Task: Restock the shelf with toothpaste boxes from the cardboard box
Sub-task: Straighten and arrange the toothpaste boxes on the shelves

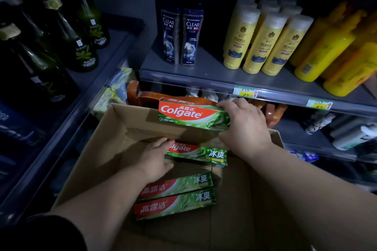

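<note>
Shelf (pixel 204 81) slot is unclear, so the lifted toothpaste box (pixel 187 113), centre frame, grasped at its right end by the right hand (pixel 244 126), probably wants keeping level going in. Cardboard box (pixel 98 149), lower centre, holds three more. The left hand (pixel 155 159) grips the upper toothpaste box (pixel 195 154), and two loose toothpaste boxes (pixel 175 186) lie touching below it.

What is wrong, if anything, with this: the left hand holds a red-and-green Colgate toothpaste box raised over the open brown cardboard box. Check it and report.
The hand is wrong. The head view shows the right hand holding the red-and-green Colgate toothpaste box raised over the open brown cardboard box. The left hand is down inside, gripping the end of a second toothpaste box.
</note>
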`<control>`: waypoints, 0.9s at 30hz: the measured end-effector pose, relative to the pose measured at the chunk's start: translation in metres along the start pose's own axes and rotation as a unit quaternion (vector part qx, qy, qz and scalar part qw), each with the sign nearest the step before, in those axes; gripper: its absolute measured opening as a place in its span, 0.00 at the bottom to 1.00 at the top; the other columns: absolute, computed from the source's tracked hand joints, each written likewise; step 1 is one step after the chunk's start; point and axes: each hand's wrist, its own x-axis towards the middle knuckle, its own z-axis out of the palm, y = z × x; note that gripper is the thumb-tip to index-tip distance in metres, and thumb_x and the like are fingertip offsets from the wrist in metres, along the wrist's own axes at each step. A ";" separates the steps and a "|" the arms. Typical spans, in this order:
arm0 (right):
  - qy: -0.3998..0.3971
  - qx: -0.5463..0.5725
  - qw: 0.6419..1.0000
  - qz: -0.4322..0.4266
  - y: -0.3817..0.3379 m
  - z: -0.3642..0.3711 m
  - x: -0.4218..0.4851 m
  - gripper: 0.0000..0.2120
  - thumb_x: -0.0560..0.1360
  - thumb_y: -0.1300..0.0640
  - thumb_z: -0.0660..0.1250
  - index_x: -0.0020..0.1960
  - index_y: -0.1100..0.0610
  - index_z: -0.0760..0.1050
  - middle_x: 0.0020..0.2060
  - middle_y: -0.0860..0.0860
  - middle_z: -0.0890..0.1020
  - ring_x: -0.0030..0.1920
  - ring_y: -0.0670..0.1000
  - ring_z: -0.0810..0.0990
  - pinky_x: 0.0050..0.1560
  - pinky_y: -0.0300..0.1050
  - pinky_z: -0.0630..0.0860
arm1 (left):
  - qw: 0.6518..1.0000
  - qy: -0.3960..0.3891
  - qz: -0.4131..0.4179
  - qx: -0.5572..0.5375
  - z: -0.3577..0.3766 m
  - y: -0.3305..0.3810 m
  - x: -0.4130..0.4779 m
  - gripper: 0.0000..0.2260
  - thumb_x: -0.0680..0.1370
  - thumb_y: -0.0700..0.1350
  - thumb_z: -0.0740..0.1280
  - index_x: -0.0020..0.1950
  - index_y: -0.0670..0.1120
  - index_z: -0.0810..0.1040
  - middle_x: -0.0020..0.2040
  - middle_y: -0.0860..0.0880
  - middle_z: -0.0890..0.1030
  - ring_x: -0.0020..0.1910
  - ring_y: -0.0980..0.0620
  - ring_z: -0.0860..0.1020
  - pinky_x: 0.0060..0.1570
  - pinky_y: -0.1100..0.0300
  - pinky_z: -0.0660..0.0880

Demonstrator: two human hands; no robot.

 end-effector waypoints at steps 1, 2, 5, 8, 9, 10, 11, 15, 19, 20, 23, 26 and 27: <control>0.002 0.002 1.000 0.000 0.000 0.004 0.000 0.33 0.68 0.55 0.71 0.71 0.46 0.66 0.62 0.50 0.71 0.64 0.54 0.70 0.73 0.55 0.58 | 0.999 -0.030 -0.005 0.032 0.002 0.000 0.003 0.33 0.78 0.50 0.66 0.78 0.57 0.53 0.79 0.54 0.49 0.77 0.49 0.50 0.75 0.55 0.53; 0.007 0.004 1.000 0.000 -0.001 0.007 0.000 0.33 0.68 0.55 0.71 0.71 0.45 0.66 0.61 0.50 0.71 0.64 0.54 0.70 0.73 0.55 0.58 | 0.996 -0.057 -0.012 0.062 0.004 0.000 0.006 0.34 0.78 0.50 0.65 0.78 0.58 0.50 0.79 0.54 0.46 0.78 0.48 0.47 0.75 0.53 0.51; 0.019 0.006 1.000 0.003 0.002 0.015 -0.001 0.33 0.68 0.55 0.72 0.71 0.45 0.66 0.61 0.49 0.72 0.64 0.53 0.70 0.74 0.54 0.57 | 0.988 -0.074 -0.014 0.137 0.007 0.001 0.011 0.35 0.79 0.50 0.65 0.79 0.57 0.46 0.79 0.52 0.44 0.78 0.46 0.45 0.75 0.51 0.50; 0.031 0.015 0.999 0.004 0.006 0.021 -0.003 0.33 0.68 0.54 0.73 0.71 0.46 0.68 0.61 0.50 0.72 0.64 0.54 0.71 0.73 0.54 0.58 | 0.980 -0.030 0.008 0.198 0.007 0.003 0.012 0.35 0.78 0.50 0.64 0.79 0.55 0.48 0.77 0.48 0.52 0.75 0.45 0.53 0.73 0.53 0.54; 0.033 0.018 0.999 0.006 0.007 0.022 -0.004 0.33 0.68 0.54 0.73 0.70 0.47 0.68 0.61 0.50 0.72 0.63 0.54 0.71 0.74 0.55 0.58 | 0.977 -0.023 0.014 0.211 0.008 0.003 0.012 0.33 0.79 0.49 0.64 0.79 0.54 0.49 0.76 0.47 0.55 0.73 0.45 0.55 0.72 0.53 0.55; 0.034 0.022 0.999 0.007 0.008 0.023 -0.005 0.33 0.68 0.54 0.74 0.70 0.47 0.68 0.61 0.50 0.73 0.63 0.55 0.71 0.74 0.56 0.58 | 0.976 -0.024 0.016 0.218 0.010 0.004 0.012 0.31 0.79 0.48 0.62 0.78 0.54 0.51 0.74 0.46 0.57 0.72 0.45 0.57 0.71 0.54 0.57; 0.033 0.025 0.999 0.009 0.008 0.024 -0.006 0.33 0.68 0.54 0.74 0.70 0.47 0.68 0.61 0.50 0.72 0.63 0.55 0.71 0.74 0.56 0.58 | 0.976 -0.029 0.013 0.215 0.012 0.004 0.011 0.28 0.80 0.47 0.61 0.78 0.54 0.53 0.72 0.46 0.59 0.71 0.44 0.57 0.70 0.53 0.58; 0.023 0.030 0.999 0.009 0.010 0.023 -0.009 0.33 0.68 0.53 0.74 0.71 0.46 0.67 0.63 0.50 0.72 0.64 0.54 0.70 0.74 0.56 0.57 | 0.989 -0.043 -0.003 0.143 0.007 0.006 0.005 0.25 0.80 0.46 0.60 0.76 0.53 0.57 0.71 0.45 0.62 0.70 0.43 0.61 0.66 0.51 0.65; 0.020 0.035 0.999 0.001 0.009 0.012 -0.011 0.33 0.68 0.53 0.73 0.71 0.46 0.67 0.62 0.49 0.72 0.64 0.54 0.70 0.73 0.55 0.58 | 0.995 0.002 -0.002 0.103 -0.019 0.010 -0.014 0.28 0.78 0.43 0.63 0.75 0.55 0.58 0.73 0.46 0.58 0.67 0.43 0.67 0.64 0.51 0.69; 0.021 0.042 0.999 -0.001 0.008 0.008 -0.012 0.33 0.68 0.53 0.73 0.71 0.46 0.67 0.61 0.49 0.72 0.64 0.54 0.70 0.73 0.54 0.59 | 0.995 0.019 -0.001 0.097 -0.025 0.009 -0.021 0.28 0.77 0.41 0.63 0.75 0.55 0.58 0.73 0.46 0.57 0.67 0.43 0.68 0.65 0.51 0.69; 0.022 0.065 0.998 -0.015 0.002 -0.010 -0.012 0.33 0.68 0.54 0.72 0.71 0.46 0.67 0.61 0.49 0.71 0.65 0.54 0.69 0.71 0.54 0.61 | 0.996 0.056 -0.014 0.074 -0.048 0.007 -0.053 0.29 0.77 0.41 0.64 0.75 0.57 0.58 0.72 0.49 0.56 0.65 0.48 0.69 0.65 0.52 0.69; 0.019 0.088 0.995 -0.044 -0.008 -0.032 -0.013 0.33 0.69 0.55 0.72 0.71 0.46 0.66 0.62 0.49 0.70 0.65 0.54 0.69 0.66 0.52 0.68 | 0.993 0.087 -0.039 0.070 -0.069 0.009 -0.094 0.30 0.76 0.46 0.65 0.75 0.58 0.56 0.72 0.50 0.56 0.66 0.49 0.68 0.66 0.53 0.67; 0.018 0.099 0.994 -0.053 -0.011 -0.039 -0.014 0.33 0.69 0.56 0.72 0.71 0.46 0.66 0.61 0.49 0.70 0.65 0.54 0.69 0.63 0.51 0.70 | 0.990 0.104 -0.051 0.076 -0.075 0.010 -0.108 0.29 0.77 0.46 0.64 0.75 0.58 0.56 0.72 0.50 0.56 0.66 0.49 0.67 0.66 0.54 0.67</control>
